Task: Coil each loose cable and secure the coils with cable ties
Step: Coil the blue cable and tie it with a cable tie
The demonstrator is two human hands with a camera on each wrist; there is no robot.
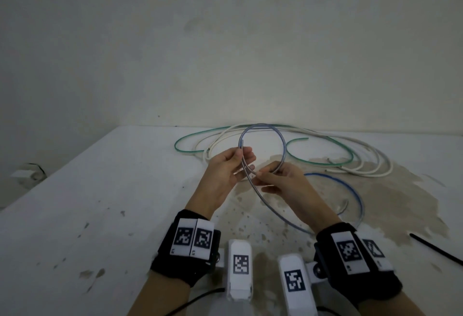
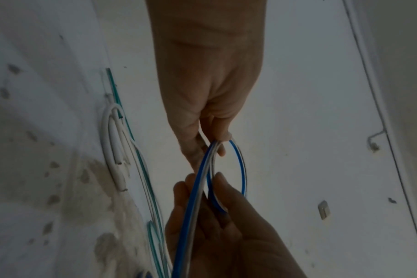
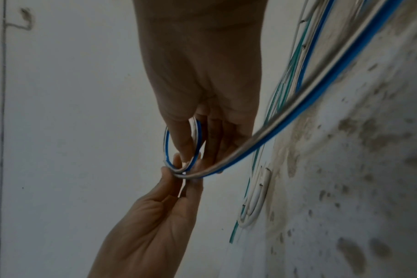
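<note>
1. A white, stained surface (image 1: 105, 190) stands against a pale wall (image 1: 225, 40).
2. The left hand (image 1: 226, 170) pinches the blue cable (image 1: 263, 130) near its cut end, fingers (image 1: 246, 156) curled round the crossing of a raised loop.
3. The right hand (image 1: 283, 180) pinches the same cable just beside the left fingers; the rest of it trails down onto the surface to the right of them.
4. Beyond the fingers lie a green cable (image 1: 190, 137) and a white cable (image 1: 370, 155), loosely looped.
5. A black cable tie (image 1: 436, 248) lies well to the right of the right hand.
</note>
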